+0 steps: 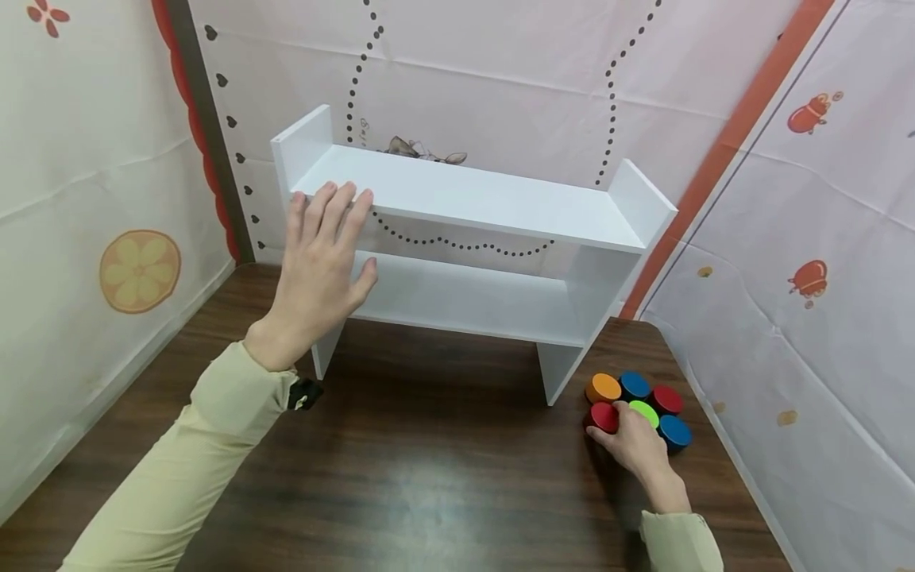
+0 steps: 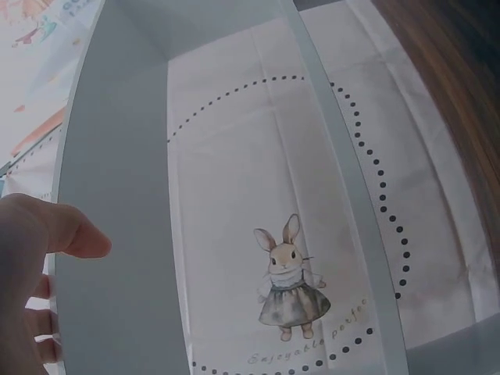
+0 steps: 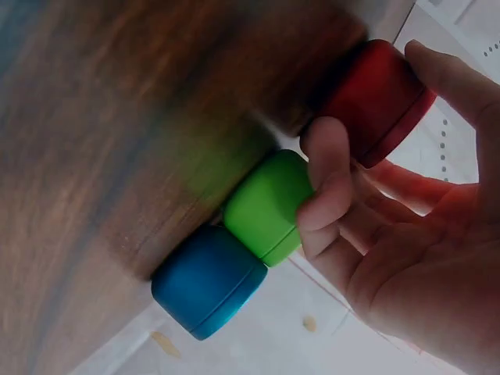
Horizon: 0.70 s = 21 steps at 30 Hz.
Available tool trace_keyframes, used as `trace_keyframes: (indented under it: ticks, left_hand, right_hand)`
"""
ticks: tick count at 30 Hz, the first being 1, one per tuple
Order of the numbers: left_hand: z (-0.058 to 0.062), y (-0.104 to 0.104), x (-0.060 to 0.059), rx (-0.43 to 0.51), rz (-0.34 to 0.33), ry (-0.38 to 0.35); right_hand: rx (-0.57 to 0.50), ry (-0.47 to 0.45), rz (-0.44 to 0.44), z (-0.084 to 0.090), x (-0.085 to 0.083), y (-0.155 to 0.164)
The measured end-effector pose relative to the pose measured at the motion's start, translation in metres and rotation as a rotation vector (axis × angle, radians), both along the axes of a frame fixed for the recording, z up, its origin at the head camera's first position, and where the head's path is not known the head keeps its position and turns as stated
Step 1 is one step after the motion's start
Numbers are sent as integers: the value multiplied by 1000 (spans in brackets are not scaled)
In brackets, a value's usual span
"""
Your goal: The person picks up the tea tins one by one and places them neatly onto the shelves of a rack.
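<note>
White shelf unit [image 1: 472, 238] stands empty at the far side, left hand [image 1: 322, 262] flat and open against its left end, while all six cylinders remain clustered near right, right hand [image 1: 636, 445] gripping the red cylinder [image 1: 604, 415].

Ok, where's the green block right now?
In the head view the green block sits on the table's right side, mid-cluster between red and blue blocks, just beyond the right hand and right of the white shelf.
</note>
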<state>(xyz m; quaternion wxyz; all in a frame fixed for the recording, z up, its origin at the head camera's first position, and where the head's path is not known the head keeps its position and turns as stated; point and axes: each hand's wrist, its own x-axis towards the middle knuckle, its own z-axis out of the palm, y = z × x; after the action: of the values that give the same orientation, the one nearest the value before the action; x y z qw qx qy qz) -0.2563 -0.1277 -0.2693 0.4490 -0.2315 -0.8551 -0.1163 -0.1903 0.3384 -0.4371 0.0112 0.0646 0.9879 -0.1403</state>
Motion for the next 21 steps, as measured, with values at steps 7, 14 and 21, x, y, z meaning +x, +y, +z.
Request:
trace_keyframes:
  ticks: [7, 14, 21]
  left_hand:
    - [-1, 0, 0, 5, 1, -3]
    - [-2, 1, -1, 12, 0, -1]
    - [-4, 2, -3, 22, -1, 10]
  right_hand:
    - [-48, 61, 84, -1, 0, -5]
    - [-86, 151, 153, 17, 4, -16]
    - [-147, 246, 226, 38, 7, -31]
